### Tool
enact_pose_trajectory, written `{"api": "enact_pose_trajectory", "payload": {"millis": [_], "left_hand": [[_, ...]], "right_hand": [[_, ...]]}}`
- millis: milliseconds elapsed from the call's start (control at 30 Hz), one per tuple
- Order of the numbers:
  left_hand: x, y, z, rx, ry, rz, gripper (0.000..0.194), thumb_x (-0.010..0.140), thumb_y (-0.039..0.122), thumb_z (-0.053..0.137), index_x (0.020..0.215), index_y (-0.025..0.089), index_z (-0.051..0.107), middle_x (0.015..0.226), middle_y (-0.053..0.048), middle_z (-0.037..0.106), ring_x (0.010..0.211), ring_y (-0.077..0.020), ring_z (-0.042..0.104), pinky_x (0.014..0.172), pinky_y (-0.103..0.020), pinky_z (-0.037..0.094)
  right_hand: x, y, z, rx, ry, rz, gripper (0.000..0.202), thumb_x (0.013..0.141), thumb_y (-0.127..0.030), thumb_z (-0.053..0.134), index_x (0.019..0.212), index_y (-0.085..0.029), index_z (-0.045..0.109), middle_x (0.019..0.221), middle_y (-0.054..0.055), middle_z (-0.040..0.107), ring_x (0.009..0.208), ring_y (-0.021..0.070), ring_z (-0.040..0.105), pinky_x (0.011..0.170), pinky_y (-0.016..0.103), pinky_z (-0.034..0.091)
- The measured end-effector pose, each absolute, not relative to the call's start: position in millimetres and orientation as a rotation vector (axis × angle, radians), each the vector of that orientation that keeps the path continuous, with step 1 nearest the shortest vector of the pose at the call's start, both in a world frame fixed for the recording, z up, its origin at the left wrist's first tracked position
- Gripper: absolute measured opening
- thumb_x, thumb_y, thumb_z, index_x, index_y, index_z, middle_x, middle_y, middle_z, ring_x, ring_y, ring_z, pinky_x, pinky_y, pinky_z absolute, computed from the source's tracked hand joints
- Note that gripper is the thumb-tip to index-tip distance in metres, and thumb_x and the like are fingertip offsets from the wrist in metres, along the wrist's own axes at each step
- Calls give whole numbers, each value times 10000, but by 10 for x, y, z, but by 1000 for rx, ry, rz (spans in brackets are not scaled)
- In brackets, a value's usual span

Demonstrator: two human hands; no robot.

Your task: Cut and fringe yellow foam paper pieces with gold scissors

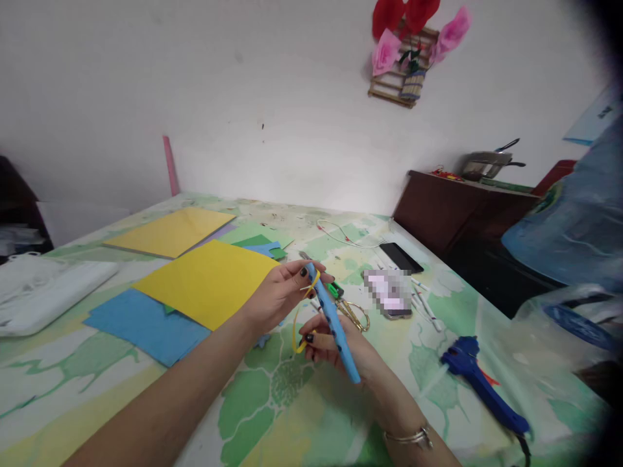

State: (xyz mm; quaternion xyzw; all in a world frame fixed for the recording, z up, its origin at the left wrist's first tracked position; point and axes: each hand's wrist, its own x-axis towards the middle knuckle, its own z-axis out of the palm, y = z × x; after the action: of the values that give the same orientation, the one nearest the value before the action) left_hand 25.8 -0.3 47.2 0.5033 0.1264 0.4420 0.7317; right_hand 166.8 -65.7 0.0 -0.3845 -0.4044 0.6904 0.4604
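Note:
My left hand (282,288) pinches the upper end of a slim light-blue stick with dark spots (341,334), which slants down to the right over the table. A narrow yellow strip (294,324) is wrapped round the stick near its top, under the left fingers. From there the strip's loose length curves down to my right hand (341,350), whose closed fingertips grip it. The lower part of the stick passes in front of the right hand and wrist. Just behind the hands lie gold-handled scissors (357,314) and a small green-and-black tool (335,289).
Yellow sheets (209,279) and blue sheets (141,324) spread over the left side. A blue glue gun (481,383) lies at right. Farther back are a phone (389,293), a black slab (402,257), pens (428,311) and a white cord (341,235). A clear bag (549,331) edges the right.

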Motion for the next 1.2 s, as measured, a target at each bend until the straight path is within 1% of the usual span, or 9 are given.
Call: {"api": "enact_pose_trajectory", "payload": {"millis": [133, 300, 433, 500, 600, 733, 833, 933, 1200], "left_hand": [[236, 41, 466, 1128, 290, 996, 160, 844, 239, 549, 946, 161, 645, 877, -87, 689, 798, -151, 598, 723, -269, 418], [221, 90, 451, 1151, 347, 1094, 148, 821, 224, 579, 926, 162, 663, 837, -71, 689, 855, -169, 607, 719, -255, 411], [225, 114, 433, 1198, 412, 1153, 167, 803, 241, 603, 933, 159, 670, 841, -80, 697, 845, -169, 611, 699, -242, 409], [228, 121, 424, 1216, 447, 1160, 185, 798, 257, 609, 943, 160, 669, 846, -87, 703, 837, -166, 611, 684, -235, 409], [232, 126, 419, 1214, 473, 1160, 201, 791, 273, 615, 950, 162, 669, 873, -93, 705, 833, -163, 607, 673, -230, 412], [232, 137, 416, 1213, 484, 1173, 206, 785, 266, 621, 957, 164, 673, 886, -90, 704, 796, -148, 597, 659, -227, 414], [228, 151, 404, 1215, 493, 1181, 203, 783, 258, 623, 955, 165, 675, 887, -87, 702, 806, -149, 594, 659, -224, 415], [224, 167, 391, 1212, 515, 1197, 204, 779, 265, 627, 953, 170, 676, 891, -82, 699, 834, -158, 598, 666, -225, 418], [215, 180, 398, 1187, 525, 1213, 197, 780, 265, 625, 937, 160, 680, 864, -76, 690, 801, -143, 591, 655, -219, 422]], "right_hand": [[1700, -607, -23, -1018, -949, 1439, 225, 552, -240, 765, 706, -127, 648, 555, 6, 634, 476, 123, 601, 451, 198, 456], [1776, -650, 59, -1079, -912, 1042, 154, 643, -214, 708, 767, -158, 636, 632, 4, 655, 568, 128, 609, 518, 214, 473], [1788, -714, 121, -1090, -907, 830, 117, 694, -215, 674, 790, -168, 626, 654, -7, 645, 615, 132, 621, 591, 235, 494], [1783, -730, 131, -1092, -913, 766, 109, 702, -206, 666, 796, -170, 624, 670, -10, 642, 630, 130, 626, 610, 236, 497], [1775, -738, 131, -1101, -937, 717, 98, 698, -188, 666, 785, -168, 626, 676, -6, 640, 618, 128, 623, 581, 228, 495], [1770, -743, 119, -1112, -969, 653, 80, 712, -194, 648, 783, -169, 621, 678, -4, 635, 614, 133, 622, 576, 238, 499], [1772, -759, 105, -1124, -1003, 582, 71, 716, -190, 643, 782, -169, 625, 697, 2, 635, 619, 130, 610, 579, 239, 494], [1775, -783, 86, -1140, -1063, 503, 55, 718, -167, 641, 773, -170, 638, 728, 14, 640, 651, 131, 595, 598, 238, 483], [1785, -813, 58, -1106, -1261, 310, 81, 746, -120, 609, 775, -184, 649, 775, 34, 641, 735, 169, 601, 668, 290, 483]]}}
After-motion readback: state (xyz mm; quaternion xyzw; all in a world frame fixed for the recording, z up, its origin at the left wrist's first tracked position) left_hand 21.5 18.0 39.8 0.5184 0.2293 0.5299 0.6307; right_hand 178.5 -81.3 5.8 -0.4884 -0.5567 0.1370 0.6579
